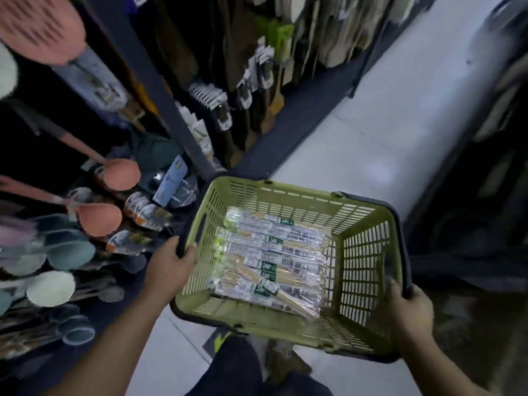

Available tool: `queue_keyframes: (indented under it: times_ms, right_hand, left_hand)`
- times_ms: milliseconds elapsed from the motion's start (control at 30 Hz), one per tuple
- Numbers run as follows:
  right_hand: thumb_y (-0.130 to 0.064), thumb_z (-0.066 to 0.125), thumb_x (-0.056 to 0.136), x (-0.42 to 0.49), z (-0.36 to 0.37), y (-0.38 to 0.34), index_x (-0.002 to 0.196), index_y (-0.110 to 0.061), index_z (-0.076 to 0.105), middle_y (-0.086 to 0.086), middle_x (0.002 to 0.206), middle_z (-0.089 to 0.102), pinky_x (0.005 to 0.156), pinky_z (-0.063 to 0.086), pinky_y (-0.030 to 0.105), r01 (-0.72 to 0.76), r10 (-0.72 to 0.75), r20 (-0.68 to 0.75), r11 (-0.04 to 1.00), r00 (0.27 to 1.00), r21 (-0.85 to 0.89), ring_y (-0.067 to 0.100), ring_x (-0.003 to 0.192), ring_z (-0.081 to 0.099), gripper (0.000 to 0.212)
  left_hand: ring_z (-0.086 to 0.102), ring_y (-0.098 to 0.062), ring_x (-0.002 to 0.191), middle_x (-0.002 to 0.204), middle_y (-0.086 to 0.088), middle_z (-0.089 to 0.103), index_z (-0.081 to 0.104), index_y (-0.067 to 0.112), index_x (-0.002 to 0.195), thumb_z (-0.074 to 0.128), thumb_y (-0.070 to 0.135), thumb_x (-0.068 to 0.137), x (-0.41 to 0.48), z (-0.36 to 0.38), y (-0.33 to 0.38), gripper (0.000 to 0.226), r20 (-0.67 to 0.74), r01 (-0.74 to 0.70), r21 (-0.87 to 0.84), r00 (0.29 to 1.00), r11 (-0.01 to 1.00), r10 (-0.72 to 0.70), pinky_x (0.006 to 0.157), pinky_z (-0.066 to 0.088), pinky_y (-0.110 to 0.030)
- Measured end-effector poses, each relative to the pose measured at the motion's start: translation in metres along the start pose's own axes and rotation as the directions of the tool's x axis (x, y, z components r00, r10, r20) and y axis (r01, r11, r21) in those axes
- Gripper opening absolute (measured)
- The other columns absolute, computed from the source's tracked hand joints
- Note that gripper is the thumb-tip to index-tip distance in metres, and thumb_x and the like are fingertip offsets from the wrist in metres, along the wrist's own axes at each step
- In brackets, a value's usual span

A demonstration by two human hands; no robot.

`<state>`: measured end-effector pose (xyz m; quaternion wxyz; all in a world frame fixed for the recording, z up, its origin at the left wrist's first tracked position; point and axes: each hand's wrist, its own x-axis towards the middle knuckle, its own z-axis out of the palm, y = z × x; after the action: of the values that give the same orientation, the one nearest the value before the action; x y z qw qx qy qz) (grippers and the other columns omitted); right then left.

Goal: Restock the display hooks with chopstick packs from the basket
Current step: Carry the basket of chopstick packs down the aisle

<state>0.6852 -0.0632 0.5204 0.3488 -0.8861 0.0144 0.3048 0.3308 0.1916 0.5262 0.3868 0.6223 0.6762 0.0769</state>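
Note:
A green plastic basket (363, 270) with a dark rim hangs above the aisle floor, held between both my hands. Several clear chopstick packs (271, 258) with green labels lie flat on its bottom. My left hand (171, 262) grips the basket's left rim, with the fingers curled over the edge. At the near right corner, my right hand (408, 307) grips the rim. To the left stands the display rack, and its hooks (208, 94) hold hanging packaged goods.
Pink, teal and cream silicone spoons and ladles (68, 247) hang on the left rack, close to my left arm. Dark shelving (485, 172) lines the right side. The pale tiled aisle floor (385, 132) runs ahead between them. My legs and a shoe show below the basket.

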Motion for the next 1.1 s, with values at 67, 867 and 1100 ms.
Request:
queue_keyframes:
  times_ms: [67,867,1100]
  right_hand:
    - [-0.041,0.057,0.100,0.011,-0.017,-0.008,0.099,-0.028,0.062,0.002,0.083,0.072,0.049,0.053,0.027,-0.005,0.007,-0.025,0.999,1.000,0.049,0.019,0.071,0.072,0.013]
    - [-0.033,0.060,0.100,0.303,-0.094,-0.248,0.076,-0.020,0.058,0.005,0.072,0.063,0.055,0.040,0.030,-0.057,0.156,-0.434,0.971,0.887,0.233,0.021,0.065,0.058,0.027]
    - [-0.033,0.060,0.098,0.448,-0.141,-0.317,0.078,-0.015,0.062,0.003,0.068,0.062,0.052,0.034,0.024,-0.055,0.155,-0.444,0.972,0.883,0.230,0.020,0.062,0.057,0.027]
  left_hand:
    - [0.070,-0.019,0.074,0.076,0.005,0.074,0.065,0.025,0.088,0.061,0.035,0.100,0.015,0.007,0.038,0.016,0.027,-0.059,-0.009,0.998,0.998,0.059,0.063,0.052,-0.034]
    - [0.068,-0.018,0.071,0.075,0.003,0.072,0.064,0.022,0.081,0.058,0.037,0.099,0.326,0.177,0.500,0.023,0.287,-0.424,0.039,0.872,0.905,0.397,0.063,0.053,-0.034]
    - [0.069,-0.025,0.081,0.090,-0.005,0.073,0.067,0.012,0.109,0.059,0.035,0.100,0.384,0.255,0.631,0.026,0.273,-0.436,0.074,0.874,0.897,0.403,0.072,0.057,-0.041]
